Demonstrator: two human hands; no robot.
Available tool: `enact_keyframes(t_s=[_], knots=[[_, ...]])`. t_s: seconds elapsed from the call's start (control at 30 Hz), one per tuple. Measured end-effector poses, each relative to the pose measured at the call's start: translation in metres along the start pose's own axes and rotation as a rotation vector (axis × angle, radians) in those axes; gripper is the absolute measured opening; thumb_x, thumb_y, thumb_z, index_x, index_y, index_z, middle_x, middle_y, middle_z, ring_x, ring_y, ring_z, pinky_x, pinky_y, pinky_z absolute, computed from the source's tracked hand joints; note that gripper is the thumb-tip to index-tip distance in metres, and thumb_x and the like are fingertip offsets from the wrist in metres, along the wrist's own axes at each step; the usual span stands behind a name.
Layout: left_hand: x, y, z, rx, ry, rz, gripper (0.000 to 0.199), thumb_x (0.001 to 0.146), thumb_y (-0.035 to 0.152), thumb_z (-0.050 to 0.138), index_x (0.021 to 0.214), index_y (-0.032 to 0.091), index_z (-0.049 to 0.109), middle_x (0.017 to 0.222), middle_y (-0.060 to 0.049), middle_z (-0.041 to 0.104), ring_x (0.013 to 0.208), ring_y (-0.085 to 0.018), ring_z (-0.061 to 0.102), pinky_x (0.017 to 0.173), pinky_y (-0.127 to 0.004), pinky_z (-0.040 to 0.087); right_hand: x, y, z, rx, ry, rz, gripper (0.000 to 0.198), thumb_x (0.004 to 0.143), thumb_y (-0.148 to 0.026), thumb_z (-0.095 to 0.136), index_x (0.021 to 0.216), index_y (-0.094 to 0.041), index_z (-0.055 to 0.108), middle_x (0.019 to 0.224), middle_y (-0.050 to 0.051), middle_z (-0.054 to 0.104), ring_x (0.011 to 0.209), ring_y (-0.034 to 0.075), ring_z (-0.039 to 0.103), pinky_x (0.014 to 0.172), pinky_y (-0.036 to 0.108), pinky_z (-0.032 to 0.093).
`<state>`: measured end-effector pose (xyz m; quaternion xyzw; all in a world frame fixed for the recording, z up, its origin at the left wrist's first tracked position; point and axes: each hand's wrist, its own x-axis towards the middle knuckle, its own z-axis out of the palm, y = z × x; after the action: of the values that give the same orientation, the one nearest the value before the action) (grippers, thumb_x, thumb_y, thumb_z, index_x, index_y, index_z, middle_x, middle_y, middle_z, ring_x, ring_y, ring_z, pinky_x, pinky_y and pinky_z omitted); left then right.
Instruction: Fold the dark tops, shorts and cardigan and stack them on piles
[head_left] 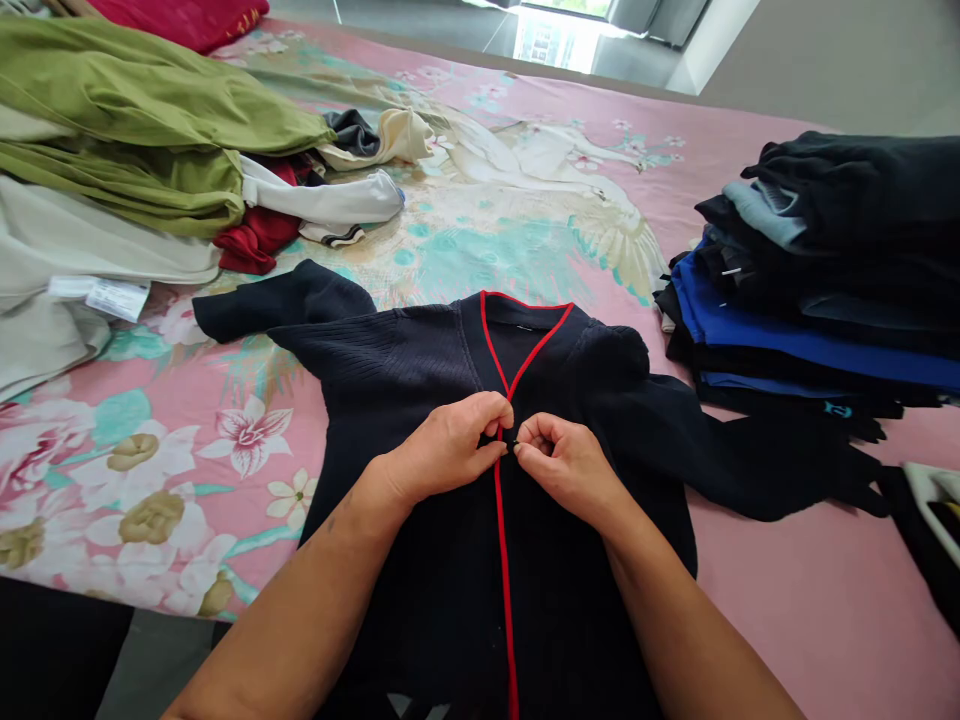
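Observation:
A dark navy cardigan [435, 360] with red piping along its V-neck and front edge lies face up, sleeves spread to both sides. My left hand [465, 440] pinches the front edge just below the point of the V, thumb and fingers around the red trim. Close beside it, my right hand [562, 460] has thumb and forefinger pinched at the other front edge, where a tiny dark piece shows between the fingertips, perhaps a button. My fingers partly hide the edges there.
Loose clothes, with olive green trousers [150, 100] on top, are heaped at the left. A folded stack of dark and blue clothes [825, 270] stands at the right, near the cardigan's sleeve. Beneath everything is a pink floral bedsheet [255, 440]; its front edge shows at lower left.

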<state>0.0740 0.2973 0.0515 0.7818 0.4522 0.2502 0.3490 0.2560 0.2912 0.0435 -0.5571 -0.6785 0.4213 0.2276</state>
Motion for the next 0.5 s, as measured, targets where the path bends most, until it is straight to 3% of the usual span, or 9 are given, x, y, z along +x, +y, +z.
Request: enact_keyframes(t_s=[0.2,0.33,0.5], knots=[[-0.0014,0.0016,0.0002,-0.026,-0.007,0.034,0.016,0.075,0.009,0.05,0.087,0.02,0.051,0.079,0.002,0.054,0.066,-0.009,0.049,0.062,-0.022,0.039,0.0026,0.0051,-0.0046,0.095,-0.047,-0.022,0.021,0.08,-0.035,0.053,0.074,-0.017,0.063,0.061,-0.002,0.054,0.053,0.009,0.046,0.049,0.021,0.035],[0.0002,-0.0014,0.0021,-0.077,0.008,-0.022,0.015,0.074,0.01,0.052,0.086,0.02,0.05,0.074,0.004,0.054,0.061,-0.008,0.049,0.058,-0.021,0.039,-0.0009,0.0077,-0.0031,0.063,-0.024,-0.071,0.018,0.079,-0.029,0.054,0.087,-0.019,0.066,0.067,-0.001,0.06,0.057,0.01,0.052,0.054,0.021,0.041],[0.0045,-0.003,0.0029,-0.122,0.003,-0.074,0.014,0.074,0.014,0.053,0.087,0.019,0.049,0.069,0.005,0.052,0.059,-0.007,0.048,0.057,-0.02,0.039,-0.0018,0.0065,0.0029,-0.148,0.13,-0.183,0.013,0.075,-0.021,0.056,0.085,-0.021,0.066,0.071,-0.001,0.062,0.064,0.011,0.055,0.061,0.023,0.043]])
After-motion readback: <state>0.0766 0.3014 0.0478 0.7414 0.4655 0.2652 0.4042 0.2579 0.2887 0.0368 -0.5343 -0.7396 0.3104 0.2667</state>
